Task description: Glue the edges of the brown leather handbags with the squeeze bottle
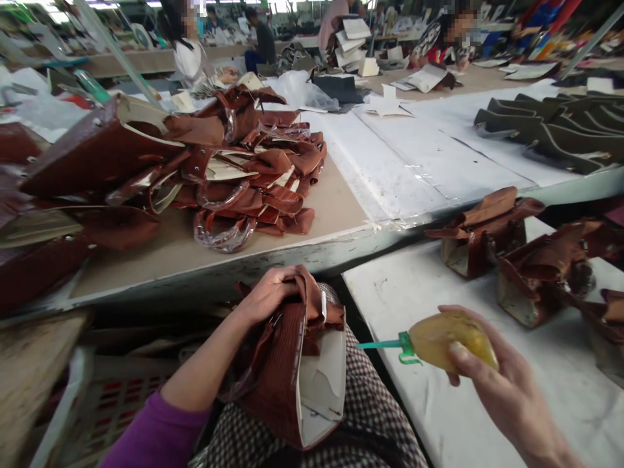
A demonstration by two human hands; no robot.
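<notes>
A reddish-brown handbag (273,380) with a pale, open side panel rests on my lap over checked cloth. My left hand (275,292) is closed over the brown flap at the bag's top edge, its fingertips partly hidden. In my right hand (480,364) is a squeeze bottle (446,339) of yellowish liquid, with a green cap and a long thin nozzle. The nozzle points left toward the bag's pale side, and a gap separates its tip from the bag.
A heap of brown handbags (263,162) lies on the table ahead. Several part-made brown bags (480,234) stand on a white surface at right. Dark olive pieces (550,127) are lined up behind them. A white plastic basket (104,396) sits lower left. Other people work in the background.
</notes>
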